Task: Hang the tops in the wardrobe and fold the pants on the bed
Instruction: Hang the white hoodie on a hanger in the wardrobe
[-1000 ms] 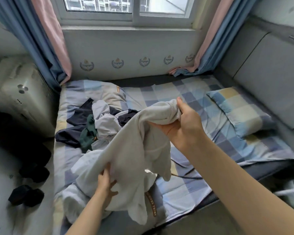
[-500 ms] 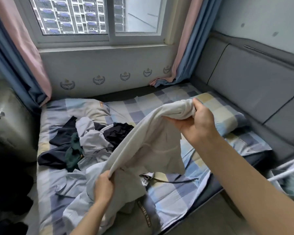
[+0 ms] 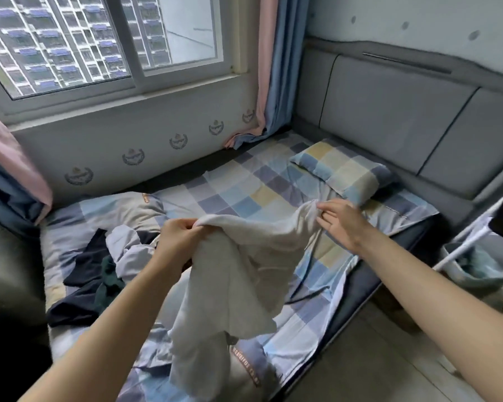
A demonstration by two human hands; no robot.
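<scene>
1. Head view, centre of the frame: a pale grey garment is held up over the bed, its top edge stretched between both hands and its lower part hanging down to the lower centre, where it reaches the bedding.
2. The left hand, centre left, has its fingers curled tight round a bunched corner of the garment.
3. The right hand, centre right, touches the garment's other end; its fingers lie fairly straight along the cloth, with the thumb side at the fabric edge. Whether it pinches the cloth cannot be told.
4. Left of centre, a pile of clothes lies on the bed: dark navy pieces, a dark green piece and a light lilac-grey one, heaped together.
5. A checked pillow sits at the right centre, against the grey padded headboard.
6. Upper left: a window, with pink and blue curtains at its right side.
</scene>
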